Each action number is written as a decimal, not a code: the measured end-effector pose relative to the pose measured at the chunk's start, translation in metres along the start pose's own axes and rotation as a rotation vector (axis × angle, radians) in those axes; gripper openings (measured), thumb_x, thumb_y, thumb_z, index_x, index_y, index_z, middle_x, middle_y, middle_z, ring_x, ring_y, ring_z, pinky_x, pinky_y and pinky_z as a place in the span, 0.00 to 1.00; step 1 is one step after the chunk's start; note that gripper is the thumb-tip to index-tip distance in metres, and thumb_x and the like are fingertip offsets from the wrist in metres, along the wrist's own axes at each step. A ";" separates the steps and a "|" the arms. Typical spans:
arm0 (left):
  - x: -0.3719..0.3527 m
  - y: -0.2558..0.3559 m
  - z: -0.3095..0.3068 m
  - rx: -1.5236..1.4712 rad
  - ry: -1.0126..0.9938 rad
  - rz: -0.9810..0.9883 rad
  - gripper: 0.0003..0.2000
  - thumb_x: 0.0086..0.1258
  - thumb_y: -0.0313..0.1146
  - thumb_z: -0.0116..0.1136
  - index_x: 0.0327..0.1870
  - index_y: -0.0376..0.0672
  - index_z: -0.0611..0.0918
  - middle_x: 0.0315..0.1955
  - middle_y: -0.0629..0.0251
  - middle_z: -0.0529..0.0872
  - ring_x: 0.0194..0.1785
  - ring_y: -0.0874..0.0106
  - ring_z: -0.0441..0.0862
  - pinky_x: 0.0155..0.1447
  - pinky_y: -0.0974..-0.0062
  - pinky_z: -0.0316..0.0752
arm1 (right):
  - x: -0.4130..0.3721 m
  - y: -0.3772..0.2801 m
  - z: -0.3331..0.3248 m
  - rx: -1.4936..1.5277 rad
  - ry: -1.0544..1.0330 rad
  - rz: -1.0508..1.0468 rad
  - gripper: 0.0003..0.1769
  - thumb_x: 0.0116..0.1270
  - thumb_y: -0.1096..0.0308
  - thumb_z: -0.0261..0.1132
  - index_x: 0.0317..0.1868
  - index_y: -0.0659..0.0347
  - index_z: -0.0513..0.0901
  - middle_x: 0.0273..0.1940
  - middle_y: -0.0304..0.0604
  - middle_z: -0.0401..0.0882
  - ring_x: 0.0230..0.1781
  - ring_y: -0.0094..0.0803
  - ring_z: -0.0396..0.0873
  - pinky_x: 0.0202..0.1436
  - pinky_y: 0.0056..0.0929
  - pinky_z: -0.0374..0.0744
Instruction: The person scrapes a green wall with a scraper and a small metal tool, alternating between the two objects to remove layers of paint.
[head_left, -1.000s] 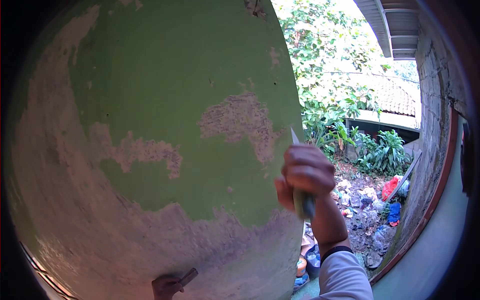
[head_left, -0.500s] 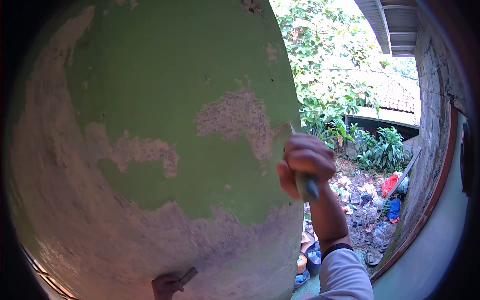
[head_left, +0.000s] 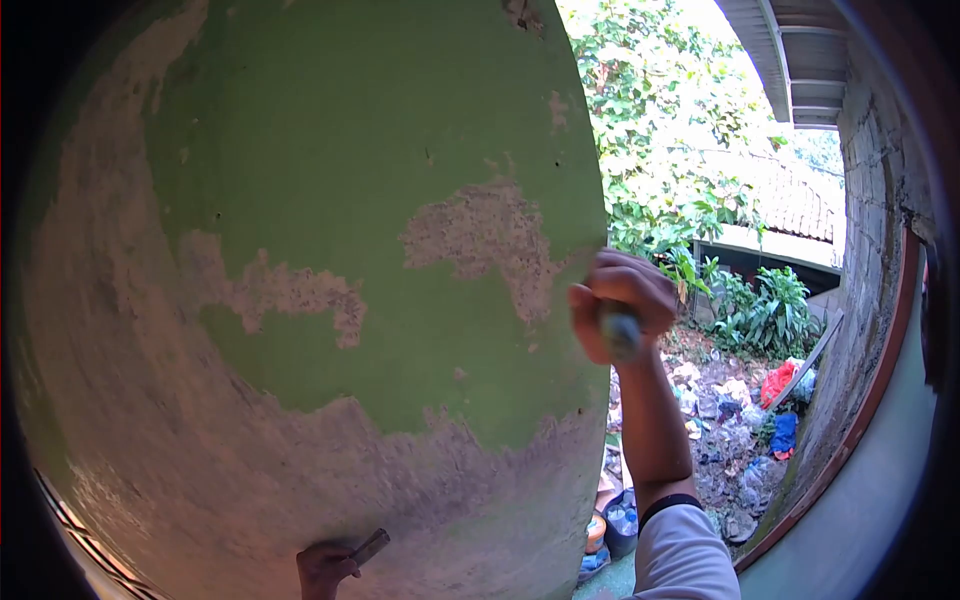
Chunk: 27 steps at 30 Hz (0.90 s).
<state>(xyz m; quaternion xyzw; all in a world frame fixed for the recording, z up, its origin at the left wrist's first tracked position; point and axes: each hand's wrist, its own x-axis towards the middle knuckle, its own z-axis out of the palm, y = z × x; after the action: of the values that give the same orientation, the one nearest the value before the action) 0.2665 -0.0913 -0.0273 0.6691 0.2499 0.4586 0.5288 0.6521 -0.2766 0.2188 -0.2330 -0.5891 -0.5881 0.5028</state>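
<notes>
My right hand (head_left: 640, 287) is closed around the rounded handle of a green-handled tool (head_left: 621, 335), at the right edge of the green wall (head_left: 300, 180). The tool's working end is hidden behind my fist. Low down, my left hand (head_left: 322, 568) is close against the wall's bare lower part, fingers closed on a small flat rectangular bar (head_left: 370, 546); I cannot tell its kind. Green paint has come off in patches, with one rough bare patch (head_left: 480, 230) just left of my right hand.
Beyond the wall's edge lies ground strewn with rubbish (head_left: 735, 420), with leafy plants (head_left: 780, 310) behind. A dark bucket (head_left: 622, 525) stands by the wall's foot. On the right rises a grey block wall (head_left: 870, 240) with a reddish-brown edge strip (head_left: 850, 450).
My right hand has moved slightly up and right along the wall's edge; the thin blade tip seen above it before is now hidden. My left hand has barely shifted.
</notes>
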 end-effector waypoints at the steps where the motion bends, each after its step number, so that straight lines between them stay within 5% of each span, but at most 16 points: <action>1: 0.001 -0.002 -0.001 -0.009 0.007 0.009 0.08 0.43 0.15 0.55 0.27 0.24 0.80 0.17 0.54 0.79 0.18 0.66 0.78 0.24 0.71 0.76 | 0.005 -0.008 -0.002 0.006 0.001 -0.013 0.14 0.53 0.75 0.63 0.21 0.59 0.64 0.13 0.35 0.63 0.10 0.26 0.62 0.14 0.24 0.65; 3: 0.001 -0.006 -0.002 -0.068 0.024 -0.016 0.08 0.43 0.15 0.56 0.27 0.25 0.80 0.18 0.54 0.79 0.18 0.66 0.78 0.24 0.70 0.77 | 0.010 -0.026 -0.003 0.326 0.105 -0.103 0.13 0.52 0.76 0.64 0.21 0.61 0.66 0.13 0.36 0.62 0.10 0.26 0.62 0.14 0.24 0.63; 8: 0.000 -0.004 0.000 -0.082 0.014 0.007 0.08 0.43 0.15 0.57 0.27 0.26 0.80 0.19 0.54 0.80 0.18 0.66 0.78 0.25 0.70 0.77 | -0.006 0.010 -0.003 0.038 0.128 0.070 0.09 0.46 0.78 0.63 0.22 0.60 0.70 0.12 0.36 0.64 0.10 0.27 0.64 0.15 0.23 0.67; 11: 0.001 -0.008 -0.002 -0.091 0.021 0.022 0.07 0.43 0.15 0.57 0.27 0.26 0.80 0.19 0.54 0.80 0.18 0.66 0.78 0.25 0.71 0.77 | 0.006 -0.020 -0.004 0.263 0.264 -0.146 0.10 0.45 0.79 0.64 0.20 0.60 0.69 0.12 0.37 0.64 0.10 0.27 0.64 0.14 0.22 0.62; 13: -0.002 -0.008 -0.001 -0.088 0.026 0.015 0.07 0.43 0.15 0.57 0.27 0.26 0.80 0.19 0.54 0.80 0.18 0.66 0.78 0.24 0.71 0.77 | 0.004 -0.025 -0.005 0.351 0.090 -0.068 0.10 0.44 0.80 0.63 0.20 0.60 0.69 0.13 0.37 0.65 0.11 0.28 0.66 0.14 0.23 0.62; 17: -0.001 -0.010 -0.002 -0.091 0.006 0.011 0.07 0.43 0.16 0.57 0.27 0.25 0.79 0.18 0.54 0.79 0.18 0.66 0.79 0.24 0.71 0.77 | -0.008 0.008 -0.004 -0.068 0.103 0.089 0.09 0.44 0.81 0.61 0.23 0.59 0.69 0.13 0.36 0.66 0.12 0.28 0.67 0.15 0.24 0.66; 19: 0.001 -0.010 0.000 -0.070 0.029 0.004 0.07 0.43 0.16 0.57 0.27 0.25 0.79 0.17 0.54 0.79 0.18 0.66 0.79 0.24 0.72 0.77 | -0.004 -0.010 -0.001 0.224 0.310 -0.123 0.09 0.43 0.81 0.61 0.22 0.59 0.69 0.13 0.37 0.65 0.11 0.28 0.65 0.14 0.23 0.62; 20: 0.000 -0.006 0.002 -0.057 0.030 -0.010 0.07 0.43 0.16 0.57 0.27 0.24 0.79 0.17 0.53 0.79 0.18 0.66 0.79 0.24 0.72 0.77 | 0.003 -0.029 -0.004 0.373 0.173 -0.128 0.09 0.43 0.81 0.61 0.22 0.59 0.70 0.14 0.36 0.65 0.11 0.28 0.65 0.13 0.23 0.60; 23: -0.002 -0.004 -0.001 -0.030 0.019 -0.028 0.07 0.43 0.16 0.57 0.26 0.24 0.79 0.17 0.53 0.79 0.18 0.66 0.79 0.24 0.71 0.77 | -0.011 0.004 0.001 0.057 0.055 -0.108 0.08 0.44 0.80 0.61 0.23 0.60 0.69 0.13 0.35 0.64 0.11 0.27 0.65 0.13 0.24 0.63; 24: -0.001 -0.005 0.000 -0.034 0.017 -0.014 0.07 0.43 0.16 0.57 0.26 0.24 0.79 0.18 0.53 0.79 0.18 0.66 0.79 0.24 0.71 0.77 | -0.010 0.011 -0.002 0.030 0.038 0.054 0.08 0.47 0.79 0.61 0.22 0.60 0.68 0.13 0.35 0.64 0.10 0.27 0.63 0.13 0.25 0.63; 27: -0.002 -0.005 0.002 -0.095 0.036 -0.021 0.07 0.43 0.16 0.56 0.26 0.24 0.79 0.18 0.53 0.79 0.18 0.66 0.78 0.25 0.71 0.77 | -0.001 -0.009 -0.007 0.301 0.257 -0.109 0.10 0.50 0.79 0.61 0.21 0.61 0.67 0.12 0.36 0.62 0.08 0.27 0.61 0.13 0.25 0.62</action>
<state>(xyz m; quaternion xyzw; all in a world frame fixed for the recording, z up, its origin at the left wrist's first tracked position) 0.2684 -0.0921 -0.0329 0.6321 0.2442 0.4765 0.5601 0.6472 -0.2848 0.2120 -0.0458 -0.6132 -0.5446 0.5703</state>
